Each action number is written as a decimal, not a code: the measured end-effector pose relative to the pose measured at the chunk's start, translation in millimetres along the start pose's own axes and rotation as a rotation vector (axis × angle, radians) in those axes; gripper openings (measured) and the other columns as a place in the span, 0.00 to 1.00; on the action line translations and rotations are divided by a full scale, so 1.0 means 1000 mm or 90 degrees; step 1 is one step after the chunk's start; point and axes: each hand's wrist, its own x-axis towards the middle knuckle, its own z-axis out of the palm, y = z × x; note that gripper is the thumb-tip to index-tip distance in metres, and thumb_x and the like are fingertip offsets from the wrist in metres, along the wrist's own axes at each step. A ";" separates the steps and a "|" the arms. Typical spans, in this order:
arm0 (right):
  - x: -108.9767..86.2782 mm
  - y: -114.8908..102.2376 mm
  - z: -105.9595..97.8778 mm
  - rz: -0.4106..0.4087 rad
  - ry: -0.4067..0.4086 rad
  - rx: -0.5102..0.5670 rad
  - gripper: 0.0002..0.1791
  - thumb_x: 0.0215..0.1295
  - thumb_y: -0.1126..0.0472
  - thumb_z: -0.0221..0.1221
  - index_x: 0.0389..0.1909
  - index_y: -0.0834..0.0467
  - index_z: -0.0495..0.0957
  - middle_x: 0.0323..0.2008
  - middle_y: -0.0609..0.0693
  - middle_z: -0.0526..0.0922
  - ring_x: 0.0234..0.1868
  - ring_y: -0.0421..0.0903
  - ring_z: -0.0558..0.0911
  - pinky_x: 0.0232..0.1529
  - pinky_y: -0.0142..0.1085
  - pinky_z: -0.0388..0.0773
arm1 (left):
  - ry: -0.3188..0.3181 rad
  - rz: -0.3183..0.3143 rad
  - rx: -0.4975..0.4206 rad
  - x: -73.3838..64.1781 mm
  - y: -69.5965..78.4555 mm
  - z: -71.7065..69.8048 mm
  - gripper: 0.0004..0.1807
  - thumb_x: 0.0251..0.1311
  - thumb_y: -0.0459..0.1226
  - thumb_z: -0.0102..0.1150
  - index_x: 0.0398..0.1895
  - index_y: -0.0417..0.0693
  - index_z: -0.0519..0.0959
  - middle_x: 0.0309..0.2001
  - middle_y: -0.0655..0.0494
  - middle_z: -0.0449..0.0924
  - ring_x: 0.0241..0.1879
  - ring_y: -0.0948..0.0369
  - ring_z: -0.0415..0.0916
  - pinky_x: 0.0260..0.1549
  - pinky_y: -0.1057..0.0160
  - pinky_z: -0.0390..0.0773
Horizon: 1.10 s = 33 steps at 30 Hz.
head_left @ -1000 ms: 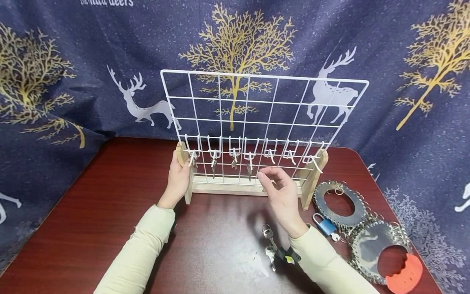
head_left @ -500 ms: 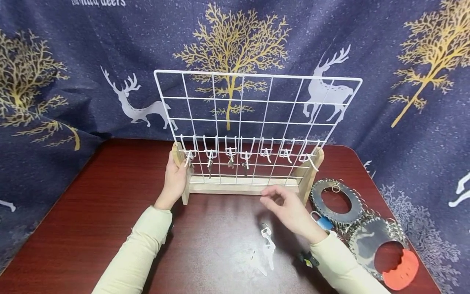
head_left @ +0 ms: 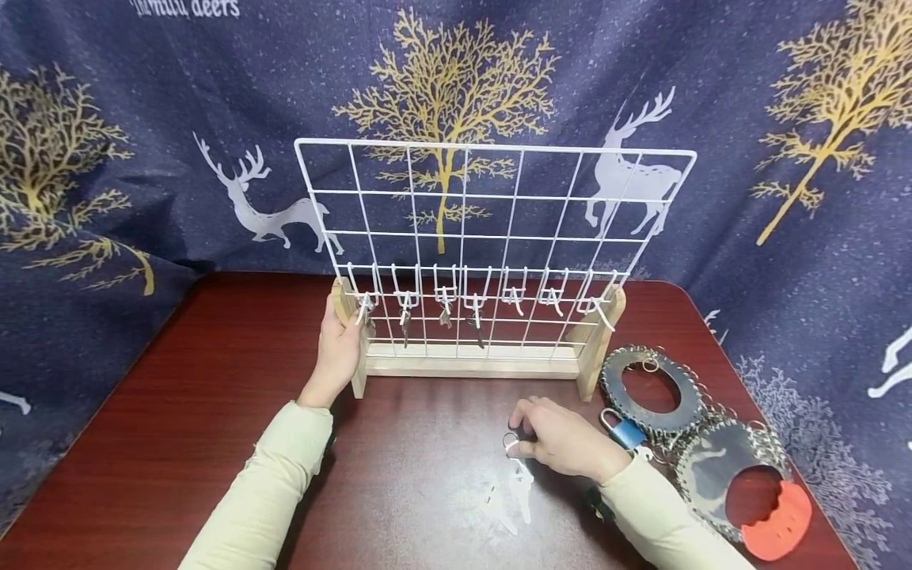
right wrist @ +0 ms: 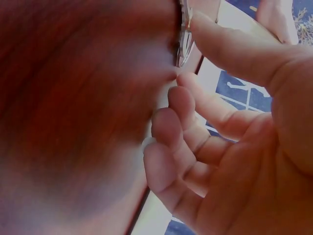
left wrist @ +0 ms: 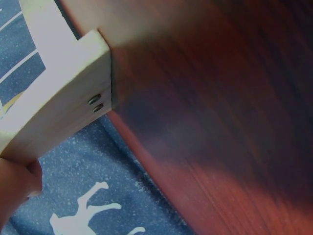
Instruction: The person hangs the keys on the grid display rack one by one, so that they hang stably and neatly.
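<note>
My left hand grips the left wooden upright of a white wire-grid rack. That upright fills the upper left of the left wrist view. Several white hooks line the grid, and keys hang from the ones on the left. On the table, my right hand is at a metal key ring with keys attached. In the right wrist view the thumb touches the ring, while the index fingertip stands apart from the thumb. Glare blurs the keys beside it.
At the right lie two dark round plates edged with small rings, and a blue padlock. An orange-red curved piece overlaps the nearer plate. A patterned cloth hangs behind the reddish-brown table.
My right hand has come down from the hooks toward the front and now reaches the key ring on the table. My left hand keeps its grip on the rack's upright.
</note>
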 end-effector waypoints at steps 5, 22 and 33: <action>0.002 0.000 -0.001 -0.012 -0.009 0.005 0.14 0.56 0.52 0.69 0.36 0.52 0.74 0.26 0.37 0.70 0.31 0.36 0.71 0.34 0.36 0.73 | -0.003 -0.001 -0.005 0.000 0.001 0.001 0.22 0.73 0.30 0.42 0.68 0.41 0.59 0.45 0.43 0.72 0.34 0.58 0.74 0.33 0.63 0.80; 0.008 -0.003 -0.005 -0.019 -0.070 0.021 0.11 0.57 0.58 0.68 0.35 0.52 0.74 0.22 0.35 0.71 0.27 0.34 0.71 0.31 0.35 0.73 | -0.010 -0.005 -0.026 -0.001 0.002 0.000 0.25 0.72 0.29 0.41 0.71 0.40 0.56 0.46 0.46 0.71 0.39 0.49 0.73 0.35 0.62 0.80; 0.012 -0.001 -0.006 -0.013 -0.091 0.028 0.12 0.57 0.58 0.68 0.35 0.52 0.74 0.22 0.37 0.70 0.26 0.34 0.70 0.32 0.34 0.73 | -0.007 -0.004 -0.046 0.000 0.002 0.001 0.24 0.72 0.28 0.41 0.69 0.40 0.57 0.42 0.47 0.70 0.35 0.53 0.72 0.32 0.64 0.79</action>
